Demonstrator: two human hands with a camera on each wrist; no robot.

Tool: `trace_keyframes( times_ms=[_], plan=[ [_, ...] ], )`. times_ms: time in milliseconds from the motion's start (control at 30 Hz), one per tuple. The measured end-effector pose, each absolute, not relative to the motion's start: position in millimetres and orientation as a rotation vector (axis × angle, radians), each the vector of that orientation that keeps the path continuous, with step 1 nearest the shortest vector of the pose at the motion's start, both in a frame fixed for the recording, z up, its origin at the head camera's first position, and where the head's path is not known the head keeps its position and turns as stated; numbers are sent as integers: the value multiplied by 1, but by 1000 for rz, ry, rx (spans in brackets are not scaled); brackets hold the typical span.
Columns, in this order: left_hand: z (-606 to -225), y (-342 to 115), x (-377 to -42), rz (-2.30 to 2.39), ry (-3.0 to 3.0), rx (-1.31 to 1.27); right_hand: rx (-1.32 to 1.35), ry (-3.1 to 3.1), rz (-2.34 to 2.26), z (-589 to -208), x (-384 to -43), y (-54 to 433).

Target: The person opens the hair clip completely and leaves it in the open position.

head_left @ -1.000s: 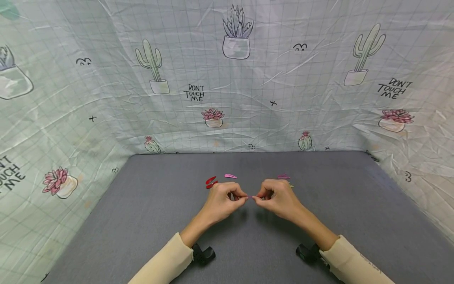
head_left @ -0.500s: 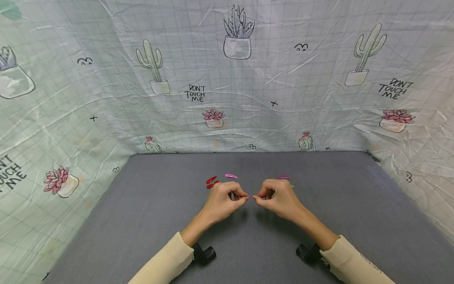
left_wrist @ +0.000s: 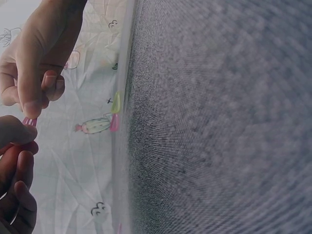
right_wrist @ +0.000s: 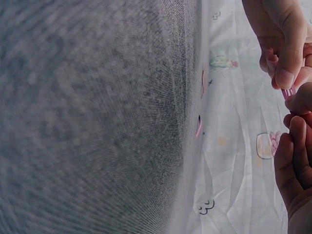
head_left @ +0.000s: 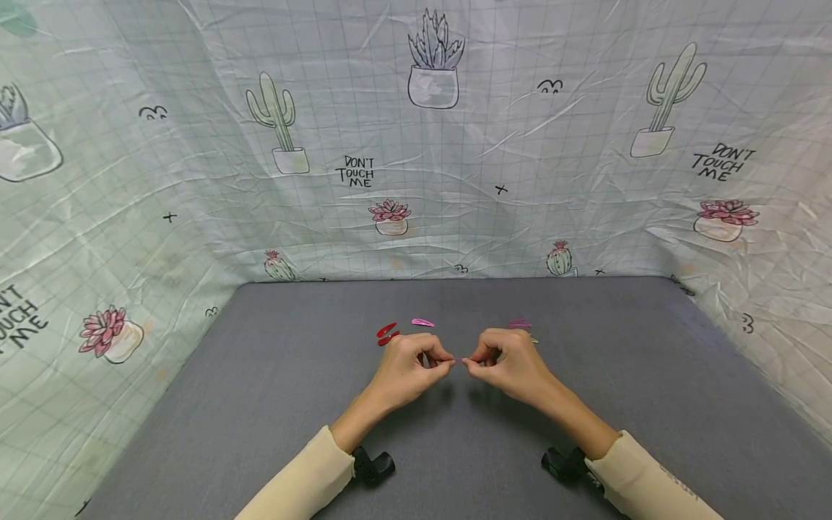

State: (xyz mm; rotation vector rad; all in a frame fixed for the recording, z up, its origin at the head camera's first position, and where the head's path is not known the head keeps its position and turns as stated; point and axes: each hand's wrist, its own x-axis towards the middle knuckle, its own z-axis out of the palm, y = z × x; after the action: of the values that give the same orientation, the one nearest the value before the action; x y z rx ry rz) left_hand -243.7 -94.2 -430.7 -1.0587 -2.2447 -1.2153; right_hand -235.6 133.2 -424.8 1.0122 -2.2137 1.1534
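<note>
Between the hands is a small pink-purple hair clip (head_left: 458, 360), held above the grey table (head_left: 455, 448). My left hand (head_left: 406, 367) pinches one end with thumb and index finger, and my right hand (head_left: 512, 363) pinches the other end the same way. In the left wrist view a short striped piece of the clip (left_wrist: 30, 121) shows between the fingertips, and the right wrist view has the same bit of clip (right_wrist: 289, 92). Most of it is hidden under the fingers. The other fingers of both hands are curled.
Red snap clips (head_left: 386, 330) lie beyond the left hand, with a pink clip (head_left: 422, 322) to their right. Behind the right hand are a purple clip (head_left: 519, 323) and a partly hidden yellow-green clip (head_left: 534, 339). A printed cactus sheet (head_left: 455, 217) rises at the table's back edge.
</note>
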Motion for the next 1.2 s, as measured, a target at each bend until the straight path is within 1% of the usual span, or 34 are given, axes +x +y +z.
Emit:
trace_keyframes(
  times_ms=[1200],
  plan=[
    [-429, -95, -242, -1180, -2243, -1064, 1021, -2201, 1142, -425, -236, 132]
  ],
)
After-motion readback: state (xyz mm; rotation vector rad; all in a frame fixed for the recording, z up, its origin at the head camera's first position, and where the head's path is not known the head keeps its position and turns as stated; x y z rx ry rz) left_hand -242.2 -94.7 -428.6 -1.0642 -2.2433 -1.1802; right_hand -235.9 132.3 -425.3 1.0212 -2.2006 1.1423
